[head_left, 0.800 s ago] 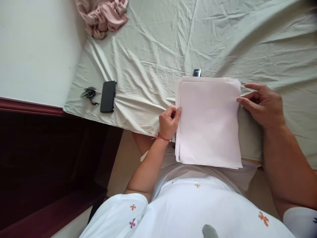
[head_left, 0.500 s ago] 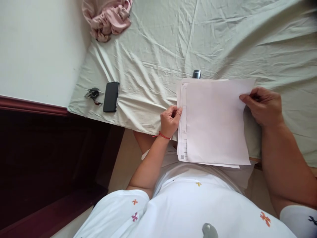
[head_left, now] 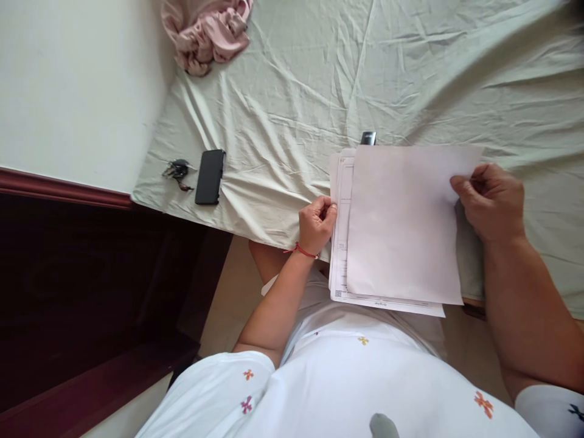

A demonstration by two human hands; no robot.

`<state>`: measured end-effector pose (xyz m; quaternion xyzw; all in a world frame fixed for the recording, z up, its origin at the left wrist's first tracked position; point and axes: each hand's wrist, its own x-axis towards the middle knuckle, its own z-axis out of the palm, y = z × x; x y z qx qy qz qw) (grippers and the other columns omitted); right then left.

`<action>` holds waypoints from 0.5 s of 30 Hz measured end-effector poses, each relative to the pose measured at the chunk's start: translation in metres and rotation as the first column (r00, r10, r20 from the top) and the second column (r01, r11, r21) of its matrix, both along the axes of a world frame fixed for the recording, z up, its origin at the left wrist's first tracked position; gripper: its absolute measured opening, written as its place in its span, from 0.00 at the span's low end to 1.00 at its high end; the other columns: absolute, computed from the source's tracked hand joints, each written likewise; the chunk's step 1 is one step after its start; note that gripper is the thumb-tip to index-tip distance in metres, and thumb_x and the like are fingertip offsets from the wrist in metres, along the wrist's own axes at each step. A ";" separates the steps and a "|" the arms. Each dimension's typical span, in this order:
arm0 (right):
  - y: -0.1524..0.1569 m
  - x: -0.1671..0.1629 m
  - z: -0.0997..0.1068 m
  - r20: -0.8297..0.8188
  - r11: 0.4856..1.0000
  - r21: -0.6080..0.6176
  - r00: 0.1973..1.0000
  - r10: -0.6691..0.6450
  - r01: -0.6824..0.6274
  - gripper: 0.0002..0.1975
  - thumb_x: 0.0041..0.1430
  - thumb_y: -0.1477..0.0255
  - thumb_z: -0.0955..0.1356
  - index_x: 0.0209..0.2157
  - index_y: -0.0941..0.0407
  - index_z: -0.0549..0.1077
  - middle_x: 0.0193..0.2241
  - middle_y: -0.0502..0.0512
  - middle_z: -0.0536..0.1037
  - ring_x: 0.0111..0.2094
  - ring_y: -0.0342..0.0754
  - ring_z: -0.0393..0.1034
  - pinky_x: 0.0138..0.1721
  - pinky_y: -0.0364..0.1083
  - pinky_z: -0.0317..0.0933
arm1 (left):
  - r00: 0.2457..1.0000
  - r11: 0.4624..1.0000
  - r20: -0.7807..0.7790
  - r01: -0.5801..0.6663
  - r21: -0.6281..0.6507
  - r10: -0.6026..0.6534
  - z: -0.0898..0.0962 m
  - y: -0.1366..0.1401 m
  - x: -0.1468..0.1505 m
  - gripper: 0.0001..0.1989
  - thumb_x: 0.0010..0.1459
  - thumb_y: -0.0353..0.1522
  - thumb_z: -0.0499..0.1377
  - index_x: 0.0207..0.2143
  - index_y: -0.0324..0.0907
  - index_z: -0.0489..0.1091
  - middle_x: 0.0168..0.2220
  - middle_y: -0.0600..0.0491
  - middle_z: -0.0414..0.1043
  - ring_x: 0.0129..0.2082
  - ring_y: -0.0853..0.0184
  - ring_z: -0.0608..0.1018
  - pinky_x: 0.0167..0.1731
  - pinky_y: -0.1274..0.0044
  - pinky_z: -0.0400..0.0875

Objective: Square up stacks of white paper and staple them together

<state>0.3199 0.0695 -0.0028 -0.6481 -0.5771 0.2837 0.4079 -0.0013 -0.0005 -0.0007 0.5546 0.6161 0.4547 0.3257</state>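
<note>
A stack of papers (head_left: pixel 340 243) lies on the near edge of the bed (head_left: pixel 292 91), overhanging it toward the person's lap, and it sits between the two hands. The right hand (head_left: pixel 490 201) pinches the right edge of the top sheet (head_left: pixel 404 225), thumb and fingers closed on it near its upper right corner; this sheet is blank on its visible face and lies offset to the right of the stack, so that the printed left and bottom margins of the page beneath show. The left hand (head_left: pixel 316 224), with a red string at the wrist, is curled with its fingertips against the left edge of the stack, closed on that edge as far as can be seen. The two hands are well apart, one on each side of the papers. Just beyond the far edge of the stack a small dark clip (head_left: pixel 367 138) peeks out. Farther left on the sheet lie a black phone (head_left: pixel 210 176) and, beside it, a bunch of keys (head_left: pixel 177 170). A pink cloth (head_left: pixel 207 30) is bunched at the far corner by the wall.
</note>
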 end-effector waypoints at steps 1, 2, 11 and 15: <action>-0.002 -0.002 0.004 -0.013 1.000 -0.003 1.000 0.015 -0.015 0.12 0.51 0.64 0.75 0.30 0.53 0.70 0.23 0.46 0.68 0.24 0.41 0.57 0.28 0.45 0.53 | 1.000 1.000 0.000 0.002 0.002 -0.002 -0.001 0.000 0.000 0.14 0.62 0.42 0.60 0.28 0.43 0.68 0.21 0.60 0.57 0.21 0.73 0.61 0.25 0.78 0.57; -0.003 -0.004 0.007 -0.034 0.999 -0.013 0.999 0.037 -0.038 0.11 0.49 0.65 0.75 0.30 0.53 0.71 0.24 0.47 0.70 0.25 0.41 0.59 0.28 0.45 0.54 | 1.000 1.000 -0.002 0.003 0.004 -0.003 -0.002 0.000 -0.001 0.15 0.62 0.43 0.60 0.28 0.43 0.67 0.21 0.61 0.57 0.22 0.73 0.61 0.25 0.78 0.57; 0.001 -0.003 0.001 -0.199 0.999 0.026 0.980 0.032 -0.027 0.11 0.44 0.69 0.76 0.31 0.54 0.75 0.27 0.50 0.77 0.27 0.43 0.65 0.30 0.45 0.59 | 0.999 0.998 -0.009 -0.040 0.038 0.040 -0.008 0.002 0.000 0.17 0.63 0.45 0.62 0.30 0.44 0.65 0.22 0.61 0.59 0.22 0.74 0.63 0.27 0.78 0.60; 0.002 -0.002 -0.002 -0.192 0.999 0.034 0.981 0.028 -0.021 0.10 0.45 0.69 0.75 0.32 0.54 0.75 0.28 0.50 0.78 0.28 0.43 0.67 0.31 0.45 0.60 | 0.996 0.994 0.063 -0.072 0.080 0.067 -0.013 0.003 -0.001 0.19 0.61 0.44 0.64 0.50 0.48 0.67 0.30 0.59 0.71 0.23 0.74 0.66 0.27 0.78 0.62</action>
